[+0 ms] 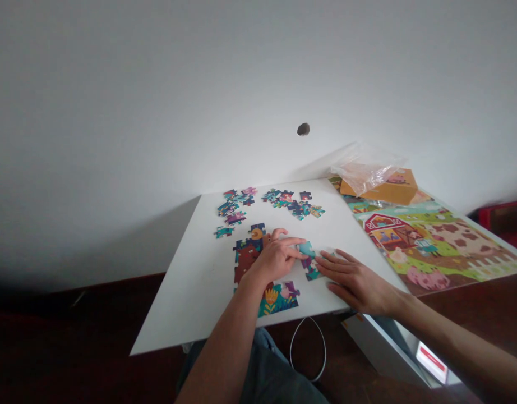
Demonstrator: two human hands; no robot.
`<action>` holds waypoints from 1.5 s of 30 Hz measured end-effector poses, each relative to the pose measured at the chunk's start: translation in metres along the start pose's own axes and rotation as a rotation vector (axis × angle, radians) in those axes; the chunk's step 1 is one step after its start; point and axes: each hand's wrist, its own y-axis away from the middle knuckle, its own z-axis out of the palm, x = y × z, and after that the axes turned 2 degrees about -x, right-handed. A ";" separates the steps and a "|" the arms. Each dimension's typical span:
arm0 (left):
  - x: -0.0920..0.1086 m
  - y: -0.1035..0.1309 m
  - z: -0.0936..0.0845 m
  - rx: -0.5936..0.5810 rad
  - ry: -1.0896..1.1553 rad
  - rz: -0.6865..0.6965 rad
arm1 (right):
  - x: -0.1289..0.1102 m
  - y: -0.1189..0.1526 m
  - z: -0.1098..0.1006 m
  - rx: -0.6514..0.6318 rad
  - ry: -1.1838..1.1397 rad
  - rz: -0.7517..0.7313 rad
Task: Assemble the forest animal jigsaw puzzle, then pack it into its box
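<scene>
Forearms (229, 331) — left fingers (291, 242), right fingers (335, 265) apart, touching puzzle section (312, 269) — left edge points away, long axis unclear.

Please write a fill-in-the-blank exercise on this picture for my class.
The person's ____ hand is nearer the flat, colourful farm-scene sheet.
The left hand touches a small, pale-blue cardboard jigsaw piece on the flat ____ tabletop.
A small, dark, round hole shows in the pale ____.
The sheet's printed, cream-coloured cow has ____ patches.
Missing words: right; white; wall; brown.
</scene>
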 end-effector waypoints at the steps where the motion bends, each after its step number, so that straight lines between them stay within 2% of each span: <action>1: 0.001 0.000 0.000 0.004 0.000 0.000 | -0.001 -0.002 -0.002 0.014 0.002 0.003; 5: 0.001 0.001 -0.004 0.025 0.006 0.050 | -0.002 -0.029 -0.012 0.052 -0.010 -0.019; 7: -0.004 0.004 -0.011 0.095 0.001 0.036 | 0.000 -0.049 -0.018 0.033 0.004 -0.025; 9: -0.018 0.009 -0.024 0.239 -0.025 -0.092 | 0.006 -0.071 -0.023 0.000 0.040 -0.032; 11: -0.042 0.016 -0.042 0.380 -0.083 -0.317 | 0.016 -0.091 -0.025 -0.009 0.051 -0.067; 12: -0.056 0.021 -0.051 0.407 -0.135 -0.439 | 0.022 -0.100 -0.025 0.004 0.045 -0.091; 14: -0.084 0.032 -0.069 0.402 -0.256 -0.669 | 0.036 -0.114 -0.023 0.060 0.028 -0.118; 16: -0.108 0.047 -0.081 0.385 -0.347 -0.789 | 0.049 -0.123 -0.017 0.169 0.019 -0.090; 20: -0.130 0.074 -0.083 0.318 -0.369 -0.825 | 0.064 -0.127 -0.002 0.361 -0.051 0.010; 24: -0.134 0.082 -0.076 0.256 -0.380 -0.809 | 0.067 -0.124 0.004 0.380 -0.128 0.018; 27: -0.137 0.082 -0.075 0.287 -0.356 -0.846 | 0.067 -0.122 0.003 0.382 -0.178 0.035; 30: -0.136 0.081 -0.075 0.420 -0.200 -0.834 | 0.067 -0.122 0.002 0.393 -0.218 0.070; 32: -0.127 0.077 -0.075 0.534 -0.018 -0.728 | 0.066 -0.124 0.001 0.403 -0.241 0.094; 34: -0.110 0.068 -0.073 0.584 0.189 -0.586 | 0.067 -0.126 0.001 0.404 -0.257 0.096; 36: -0.085 0.054 -0.069 0.477 0.381 -0.478 | 0.068 -0.127 0.002 0.357 -0.268 0.048; 38: -0.059 0.036 -0.063 0.229 0.493 -0.421 | 0.070 -0.127 0.003 0.266 -0.263 -0.019; 41: -0.029 0.011 -0.050 -0.061 0.359 -0.311 | 0.075 -0.126 0.005 0.148 -0.220 -0.025; 43: -0.022 -0.001 -0.040 -0.135 0.236 -0.268 | 0.077 -0.124 0.005 0.101 -0.198 0.025; 45: -0.022 -0.005 -0.032 -0.087 0.135 -0.218 | 0.078 -0.122 0.004 0.070 -0.191 0.068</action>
